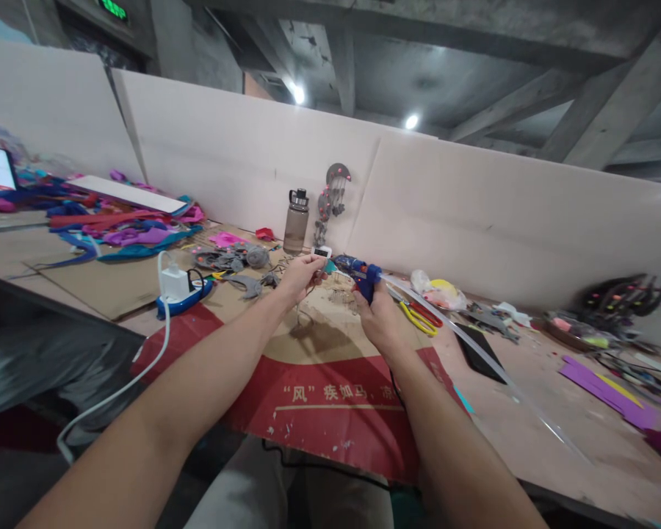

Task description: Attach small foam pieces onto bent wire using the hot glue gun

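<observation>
Wrapped around the handle of a blue hot glue gun (358, 272) is my right hand (379, 314); the gun's nozzle points left and a long clear glue stick (474, 344) trails from its back. My left hand (302, 278) pinches a small teal piece (329, 267) right at the nozzle; whether they touch I cannot tell. Below both hands lies a red and tan cardboard sheet (341, 411) with printed characters. Thin wire-like bits (341, 295) stand on its tan part.
Behind stand a grey water bottle (296, 224) and a grey hanging ornament (330, 198). To the left are a blue power strip (184, 297), grey felt pieces (228, 257) and colourful fabric scraps (137, 228). Yellow-handled pliers (419, 319) and a black phone (480, 353) lie right.
</observation>
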A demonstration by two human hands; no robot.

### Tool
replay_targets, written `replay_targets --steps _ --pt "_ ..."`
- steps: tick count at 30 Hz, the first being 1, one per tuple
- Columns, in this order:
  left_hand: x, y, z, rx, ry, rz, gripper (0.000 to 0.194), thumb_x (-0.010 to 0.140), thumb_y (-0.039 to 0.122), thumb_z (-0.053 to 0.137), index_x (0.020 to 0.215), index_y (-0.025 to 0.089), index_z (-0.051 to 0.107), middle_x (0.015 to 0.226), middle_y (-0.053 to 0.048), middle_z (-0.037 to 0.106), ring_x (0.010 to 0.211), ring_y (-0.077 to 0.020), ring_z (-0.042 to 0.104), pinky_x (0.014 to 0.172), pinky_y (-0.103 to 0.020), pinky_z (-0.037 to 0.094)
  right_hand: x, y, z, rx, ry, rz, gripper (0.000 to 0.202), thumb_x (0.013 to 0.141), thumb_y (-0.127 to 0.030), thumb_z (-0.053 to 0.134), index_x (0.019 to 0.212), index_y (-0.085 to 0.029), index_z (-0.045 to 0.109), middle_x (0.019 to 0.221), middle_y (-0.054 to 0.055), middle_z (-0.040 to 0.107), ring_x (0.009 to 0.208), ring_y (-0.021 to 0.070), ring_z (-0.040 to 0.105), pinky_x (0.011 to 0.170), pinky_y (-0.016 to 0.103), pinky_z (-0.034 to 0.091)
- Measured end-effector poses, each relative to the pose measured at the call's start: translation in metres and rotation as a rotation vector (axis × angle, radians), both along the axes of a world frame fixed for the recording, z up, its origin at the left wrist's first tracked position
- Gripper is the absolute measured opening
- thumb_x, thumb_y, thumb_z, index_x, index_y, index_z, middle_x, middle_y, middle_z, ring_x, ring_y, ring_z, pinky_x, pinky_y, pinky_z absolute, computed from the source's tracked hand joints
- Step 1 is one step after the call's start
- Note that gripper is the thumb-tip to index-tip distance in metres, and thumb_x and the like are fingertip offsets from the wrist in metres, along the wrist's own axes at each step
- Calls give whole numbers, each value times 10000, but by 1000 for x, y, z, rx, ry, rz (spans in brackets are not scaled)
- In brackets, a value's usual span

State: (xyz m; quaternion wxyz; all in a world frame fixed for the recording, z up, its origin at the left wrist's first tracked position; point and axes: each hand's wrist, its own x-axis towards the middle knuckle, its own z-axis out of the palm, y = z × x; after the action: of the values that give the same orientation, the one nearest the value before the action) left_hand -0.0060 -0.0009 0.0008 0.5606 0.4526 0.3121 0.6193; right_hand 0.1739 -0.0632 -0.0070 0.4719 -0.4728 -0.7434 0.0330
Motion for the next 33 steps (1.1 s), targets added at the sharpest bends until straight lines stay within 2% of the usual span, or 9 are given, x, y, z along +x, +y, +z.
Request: replay_targets --steps 6,14,19,26,33 --pt "1 -1 1 -6 -5 5 126 712 202 692 710 142 581 594 23 570 476 -56 530 422 -160 363 -1 -4 3 33 -24 8 439 884 -314 466 1293 -154 458 1215 170 613 1097 304 588 959 475 444" --pt "1 -1 1 -1 0 6 144 713 215 709 714 139 586 579 23 554 470 -60 530 418 -159 358 -2 -8 5 -29 -37 -38 438 889 -352 467 1273 -141 469 1199 185 614 1097 322 587 946 479 448" --pt "1 -2 1 -2 -13 4 139 717 208 704 722 139 583 585 23 556 465 -57 527 412 -158 354 -2 -12 7 -27 -60 -52 426 892 -372 474 1258 -154 485 1123 177 650 1020 321 621 887 467 479" --pt "1 -1 1 -2 -7 18 109 736 184 673 717 137 576 582 24 547 463 -53 524 413 -153 354 -1 -9 4 2 -63 -30 412 894 -362 465 1248 -155 501 1173 182 631 1088 315 592 921 476 457" --pt "1 -3 1 -4 3 9 133 723 207 700 716 142 584 581 24 552 469 -57 527 416 -156 353 -2 -10 5 -57 -82 -97 405 891 -378 460 1206 -129 510 1109 198 641 1030 340 610 884 491 467"
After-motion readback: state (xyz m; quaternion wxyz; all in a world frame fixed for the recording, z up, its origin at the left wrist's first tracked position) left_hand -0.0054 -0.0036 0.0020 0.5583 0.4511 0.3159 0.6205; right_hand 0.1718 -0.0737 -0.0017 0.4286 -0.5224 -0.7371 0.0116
